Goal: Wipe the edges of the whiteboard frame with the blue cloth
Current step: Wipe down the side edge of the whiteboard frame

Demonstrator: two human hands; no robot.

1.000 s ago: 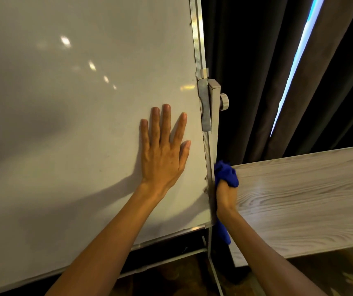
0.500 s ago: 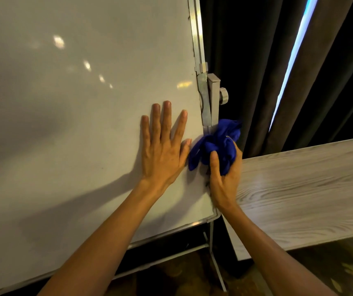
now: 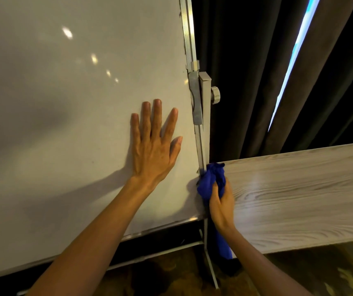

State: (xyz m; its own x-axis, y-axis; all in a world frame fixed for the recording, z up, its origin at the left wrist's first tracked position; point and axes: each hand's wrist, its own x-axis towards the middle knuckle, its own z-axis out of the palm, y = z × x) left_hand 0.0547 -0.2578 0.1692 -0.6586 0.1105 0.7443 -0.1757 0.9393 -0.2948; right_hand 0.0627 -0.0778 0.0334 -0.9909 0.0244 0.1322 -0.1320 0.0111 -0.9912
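The whiteboard fills the left part of the view, tilted, with its aluminium frame edge running down its right side. Everything below is placed against that frame edge.

The left hand lies flat on the white surface, just left of the frame edge, palm down with all fingers straight and spread, gripping nothing. Its thumb tip sits nearest the frame edge but does not touch it.

The right hand is on the right side of the frame edge, near its lower end and just above the bottom corner of the board. Its fingers are curled closed around the blue cloth, which is bunched into a wad. Most of the wad stands out above the fingers and thumb and presses against the frame edge, wrapping slightly over it onto the board side. A loose tail of the same cloth hangs below the wrist, beside the stand leg.

Higher on the frame edge, a grey bracket with a round knob clamps the board to its stand. To the right of the frame edge are a wood-grain tabletop and, behind it, dark curtains with a narrow bright gap.
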